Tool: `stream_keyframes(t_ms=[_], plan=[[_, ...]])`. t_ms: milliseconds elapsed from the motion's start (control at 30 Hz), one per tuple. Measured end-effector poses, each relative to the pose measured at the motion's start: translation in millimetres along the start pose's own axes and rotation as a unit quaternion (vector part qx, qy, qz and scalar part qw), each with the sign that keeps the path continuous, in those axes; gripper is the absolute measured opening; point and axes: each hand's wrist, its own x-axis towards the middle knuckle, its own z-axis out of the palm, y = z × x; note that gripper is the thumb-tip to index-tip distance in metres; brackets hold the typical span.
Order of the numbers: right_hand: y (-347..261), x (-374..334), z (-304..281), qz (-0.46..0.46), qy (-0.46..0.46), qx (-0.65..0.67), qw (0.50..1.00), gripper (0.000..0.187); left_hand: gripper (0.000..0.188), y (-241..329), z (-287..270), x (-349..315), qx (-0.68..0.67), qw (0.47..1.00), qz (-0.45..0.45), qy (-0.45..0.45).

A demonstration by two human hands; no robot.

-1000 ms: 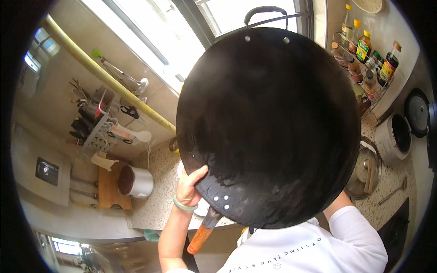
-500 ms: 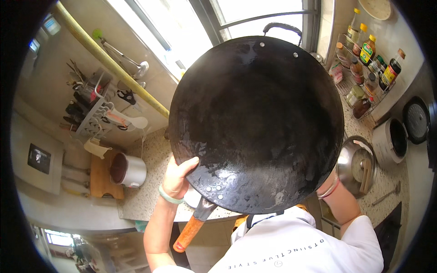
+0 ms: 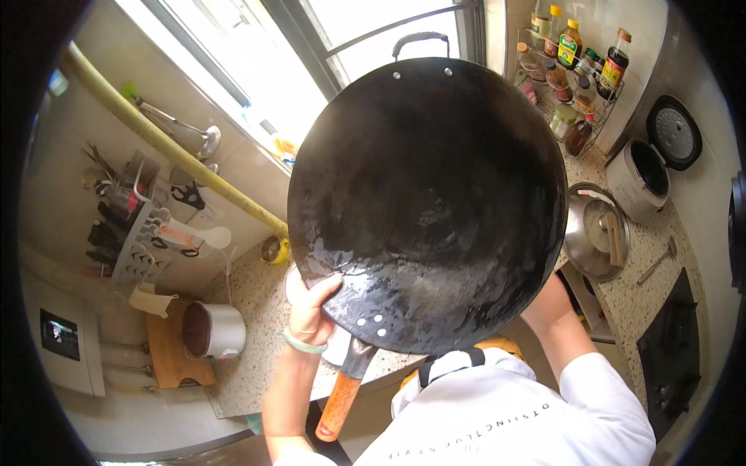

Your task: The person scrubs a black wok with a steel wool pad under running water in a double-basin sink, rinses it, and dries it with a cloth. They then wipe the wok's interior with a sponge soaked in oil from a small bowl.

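Observation:
A big black wok (image 3: 435,202) is raised in front of me, its wet, dark inside facing me. Streaks and droplets shine on its lower part. The wok's orange-brown wooden handle (image 3: 339,404) points down towards me, and a black loop handle (image 3: 420,36) sticks up at the far rim. My left hand (image 3: 312,311) grips the rim just left of the wooden handle, thumb on the inner face and other fingers mostly hidden behind. On the right, my right forearm (image 3: 556,318) goes up behind the wok, which hides that hand's fingers.
To the right are a steel lid (image 3: 584,233), an open rice cooker (image 3: 637,179), a black cooktop (image 3: 672,349) and a rack of sauce bottles (image 3: 571,85). A white pot (image 3: 225,330) stands left by a wooden board (image 3: 167,349). A yellow pipe (image 3: 167,144) crosses the left wall.
The view has turned, and the surroundings have shifted left. The wok has tilted and turned slightly, its loop handle now further left. My left hand keeps its hold on the rim.

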Motion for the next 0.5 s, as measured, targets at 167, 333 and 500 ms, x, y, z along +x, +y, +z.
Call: stream_keyframes(t_ms=[167, 333, 500], plan=[[94, 5, 6, 0.086, 0.039, 0.023, 0.995, 0.052, 0.035, 6, 7, 13, 0.008, 0.999, 0.042, -0.022], [117, 26, 22, 0.047, 0.066, 0.065, 0.995, 0.054, 0.035, 18, 2, 14, 0.007, 0.999, 0.015, -0.048], [62, -3, 12, -0.075, 0.048, 0.112, 0.99, 0.056, 0.031, 26, -2, 7, -0.001, 0.999, -0.003, -0.038]])
